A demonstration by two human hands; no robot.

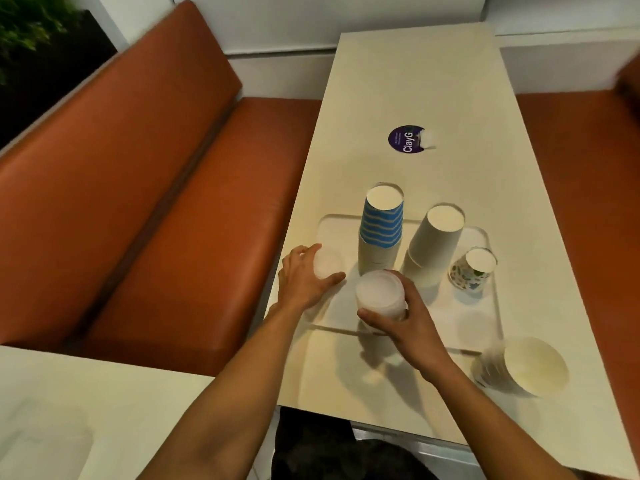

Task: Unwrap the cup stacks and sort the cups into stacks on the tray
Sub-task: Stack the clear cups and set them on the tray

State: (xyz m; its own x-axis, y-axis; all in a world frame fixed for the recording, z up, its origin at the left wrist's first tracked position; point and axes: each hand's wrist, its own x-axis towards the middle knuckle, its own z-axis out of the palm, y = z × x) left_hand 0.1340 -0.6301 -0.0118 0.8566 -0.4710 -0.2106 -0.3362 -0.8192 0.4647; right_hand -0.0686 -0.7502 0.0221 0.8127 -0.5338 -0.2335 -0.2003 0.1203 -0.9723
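A pale tray (485, 320) lies on the cream table (415, 81). On it stand an upside-down stack with blue-striped cups (381, 230) on top, a stack of plain white cups (434, 244) and one patterned cup (472, 270). My left hand (301, 282) grips a clear plastic cup (327, 265) at the tray's left edge. My right hand (405, 320) holds a stack of clear plastic cups (381, 292) just above the tray's near part. A stack of wrapped paper cups (519, 367) lies on its side near the tray's right front corner.
A round purple sticker (407, 139) is on the table beyond the tray. Orange bench seats (166, 188) flank the table on both sides. A second pale table (86, 410) is at the lower left.
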